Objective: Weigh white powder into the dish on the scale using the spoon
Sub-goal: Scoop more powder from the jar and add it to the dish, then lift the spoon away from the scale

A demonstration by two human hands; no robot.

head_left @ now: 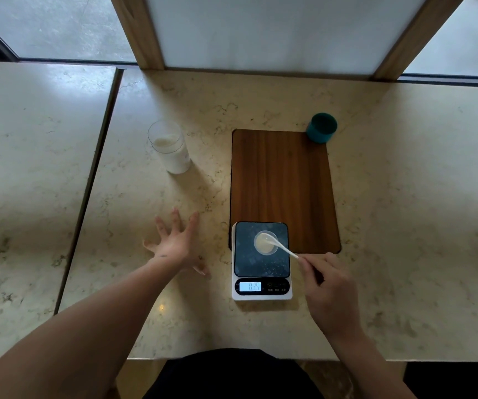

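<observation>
A small digital scale (261,264) with a dark platform sits at the near edge of a wooden board; its lit display reads 0.35. A small round dish (263,246) with pale powder rests on the platform. My right hand (328,286) grips the handle of a white spoon (284,248), whose bowl lies over the dish. A clear jar (171,148) holding white powder stands open at the left back of the counter. My left hand (178,243) rests flat on the counter left of the scale, fingers spread, holding nothing.
The wooden board (282,180) lies inset in the marble counter (404,211). A teal lid or cup (322,128) sits at the board's far right corner. A seam (88,191) divides the counter from another slab on the left. Window frames stand behind.
</observation>
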